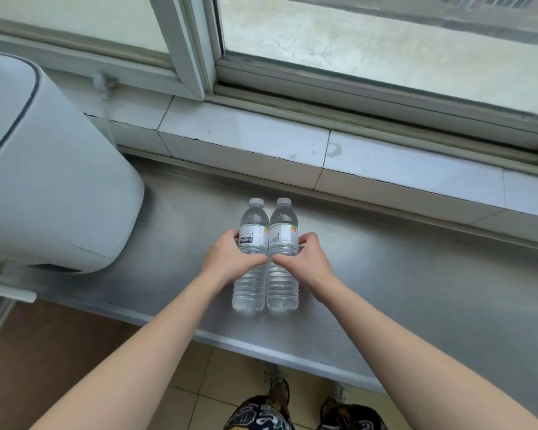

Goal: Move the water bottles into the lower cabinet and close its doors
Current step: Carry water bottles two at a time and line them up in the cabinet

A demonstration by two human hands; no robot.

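Note:
Two clear water bottles with white caps and white-green labels stand upright, touching side by side, on a grey metal counter point(385, 290). My left hand point(230, 259) grips the left bottle point(253, 225) around its middle, fingers curled round the far side and thumb across the front. In the same way my right hand point(302, 259) grips the right bottle point(282, 226). The two thumbs nearly meet between the bottles. The lower cabinet is not in view.
A large white rounded appliance point(44, 181) sits on the counter at the left. A white tiled sill point(292, 144) and window frame run behind the bottles. Below the counter's front edge are beige floor tiles point(230, 383) and my feet.

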